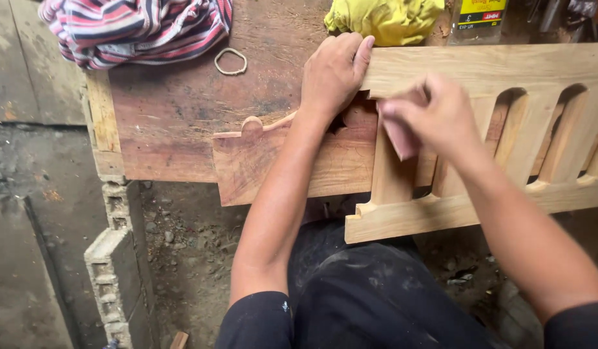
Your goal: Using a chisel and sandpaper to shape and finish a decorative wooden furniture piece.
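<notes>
My left hand (334,74) pressed flat on the stiff, heavy wooden panel (480,148); my right hand (434,113) pinched limp sandpaper (399,136) against a slat.

Pale raw wood, matt and smooth, for the slatted panel (486,71). Reddish, worn, rough wood for the workbench (176,123); soft striped cloth (137,29) and crumpled yellow rag (386,19) above.

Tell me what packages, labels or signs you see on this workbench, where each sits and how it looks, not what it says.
Packet with label: top right edge of the workbench, just right of the yellow cloth; clear rectangular wrapper, yellow card with a black band and a small red patch.
No other labels, signs or screens show.
</notes>
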